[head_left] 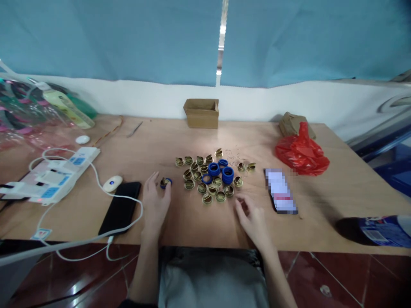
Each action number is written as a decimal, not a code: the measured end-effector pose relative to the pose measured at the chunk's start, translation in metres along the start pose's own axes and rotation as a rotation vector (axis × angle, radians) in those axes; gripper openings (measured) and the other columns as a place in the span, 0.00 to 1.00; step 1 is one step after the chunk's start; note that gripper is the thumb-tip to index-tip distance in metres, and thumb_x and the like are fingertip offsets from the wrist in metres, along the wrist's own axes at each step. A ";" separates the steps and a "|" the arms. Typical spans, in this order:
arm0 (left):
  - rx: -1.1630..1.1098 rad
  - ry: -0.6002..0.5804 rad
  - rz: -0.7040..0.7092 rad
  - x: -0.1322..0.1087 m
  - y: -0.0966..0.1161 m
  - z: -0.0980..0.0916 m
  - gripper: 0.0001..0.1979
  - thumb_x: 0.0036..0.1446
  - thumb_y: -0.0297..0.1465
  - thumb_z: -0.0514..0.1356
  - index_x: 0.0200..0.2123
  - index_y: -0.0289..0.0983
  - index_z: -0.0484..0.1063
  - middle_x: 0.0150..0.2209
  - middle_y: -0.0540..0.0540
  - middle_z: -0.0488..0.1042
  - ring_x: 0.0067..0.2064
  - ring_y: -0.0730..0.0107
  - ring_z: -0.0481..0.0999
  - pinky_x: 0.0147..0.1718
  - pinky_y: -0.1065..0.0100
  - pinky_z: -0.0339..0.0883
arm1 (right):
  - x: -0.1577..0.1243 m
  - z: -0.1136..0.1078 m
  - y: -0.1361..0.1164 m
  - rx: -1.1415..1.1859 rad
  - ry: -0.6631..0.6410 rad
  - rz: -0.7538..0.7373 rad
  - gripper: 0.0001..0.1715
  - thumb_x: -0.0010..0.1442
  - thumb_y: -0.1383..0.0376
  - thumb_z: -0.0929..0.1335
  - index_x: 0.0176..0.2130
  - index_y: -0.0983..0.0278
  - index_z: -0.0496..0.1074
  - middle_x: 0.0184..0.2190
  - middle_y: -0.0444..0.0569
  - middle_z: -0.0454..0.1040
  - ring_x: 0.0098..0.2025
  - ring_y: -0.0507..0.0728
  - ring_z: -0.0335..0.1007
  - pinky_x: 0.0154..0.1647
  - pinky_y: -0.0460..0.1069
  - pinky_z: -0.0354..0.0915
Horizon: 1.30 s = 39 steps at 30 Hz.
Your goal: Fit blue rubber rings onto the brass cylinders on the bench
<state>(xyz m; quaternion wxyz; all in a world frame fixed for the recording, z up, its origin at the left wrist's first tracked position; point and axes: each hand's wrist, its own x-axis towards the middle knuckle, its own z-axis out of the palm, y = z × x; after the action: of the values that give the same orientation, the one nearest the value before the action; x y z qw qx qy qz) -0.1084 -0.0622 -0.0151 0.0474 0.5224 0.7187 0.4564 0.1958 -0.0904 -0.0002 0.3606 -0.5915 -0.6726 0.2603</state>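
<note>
My left hand point(156, 205) rests at the left of the parts, its fingers apart. Right by its thumb is a round brass-coloured piece with a raised tab and a blue ring point(166, 183) around it; whether the thumb touches it I cannot tell. My right hand point(253, 218) is at the near right edge of the pile, thumb and forefinger curled close together; anything between their tips is too small to make out. Several similar brass-coloured tabbed pieces point(207, 198) lie between the hands. Among them are stacked blue rings point(227, 174) and a loose blue ring point(206, 179).
Thin clear rings point(233, 155) lie behind the pile. An open cardboard box point(202, 119) stands at the back. Rightward are a lit phone point(280, 191), a red plastic bag point(302, 154) and a dark bottle point(372, 230). Leftward are a black phone point(120, 208), cables and a power strip point(67, 177).
</note>
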 end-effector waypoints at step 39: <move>-0.903 -0.476 -0.331 -0.095 0.075 0.033 0.15 0.51 0.33 0.71 0.38 0.37 0.70 0.48 0.37 0.82 0.49 0.58 0.84 0.48 0.60 0.80 | 0.109 0.002 -0.014 -0.400 -0.135 -0.386 0.23 0.67 0.67 0.65 0.61 0.66 0.70 0.55 0.61 0.77 0.56 0.68 0.74 0.62 0.67 0.64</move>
<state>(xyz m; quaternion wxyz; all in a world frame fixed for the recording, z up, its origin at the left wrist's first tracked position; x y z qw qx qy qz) 0.0050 -0.1146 -0.0203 0.5002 0.4189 0.4930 0.5755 0.1815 0.0151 0.0291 0.2340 -0.4930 -0.8334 0.0879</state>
